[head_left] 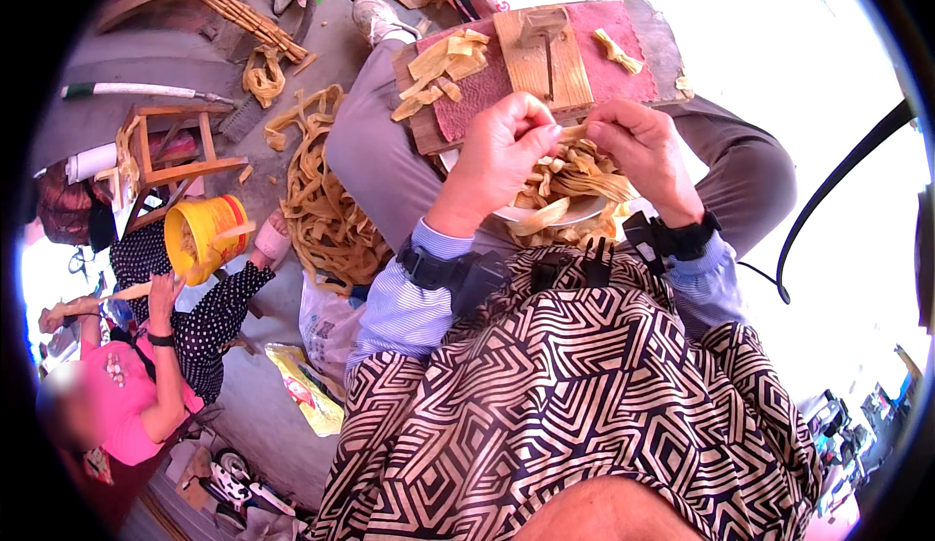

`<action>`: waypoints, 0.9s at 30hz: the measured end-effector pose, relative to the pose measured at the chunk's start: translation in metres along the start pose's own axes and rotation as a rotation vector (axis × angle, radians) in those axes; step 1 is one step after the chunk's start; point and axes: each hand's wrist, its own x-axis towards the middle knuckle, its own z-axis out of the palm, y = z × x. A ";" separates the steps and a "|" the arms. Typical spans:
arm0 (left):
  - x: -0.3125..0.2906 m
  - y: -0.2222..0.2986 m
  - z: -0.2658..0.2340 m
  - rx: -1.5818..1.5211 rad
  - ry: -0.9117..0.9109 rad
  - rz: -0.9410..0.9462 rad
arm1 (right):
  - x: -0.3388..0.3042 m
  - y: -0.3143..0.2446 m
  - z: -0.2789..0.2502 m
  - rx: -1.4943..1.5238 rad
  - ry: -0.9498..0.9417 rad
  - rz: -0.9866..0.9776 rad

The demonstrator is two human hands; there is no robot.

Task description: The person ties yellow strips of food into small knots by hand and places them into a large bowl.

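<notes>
Both hands meet above a white bowl in my lap, heaped with tan, ribbon-like strips that look like tofu skin. Thumb and fingers of my left hand pinch one end of a tofu-skin strip. My right hand is closed on the other end, close beside the left; the fingers hide most of this strip. Just beyond them, a board covered with red cloth lies across my legs. Flat cut pieces rest on its left side, and a knotted strip lies on its right.
A wooden block with a thin metal tool sits mid-board. Long strips pile on the floor at my left. Further left, a co-worker in pink handles a long strip by a yellow bucket and wooden stool.
</notes>
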 end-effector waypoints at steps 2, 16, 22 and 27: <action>0.005 -0.011 -0.002 0.003 0.028 0.006 | 0.005 0.010 0.005 0.071 0.032 0.020; 0.042 -0.004 -0.019 0.256 0.119 0.089 | 0.044 0.005 0.011 -0.058 0.195 -0.109; 0.045 -0.011 -0.006 0.752 0.324 0.331 | 0.051 0.024 0.018 -0.341 0.242 -0.279; 0.018 -0.016 -0.021 1.048 0.503 0.310 | 0.028 0.043 -0.001 -0.224 0.307 -0.185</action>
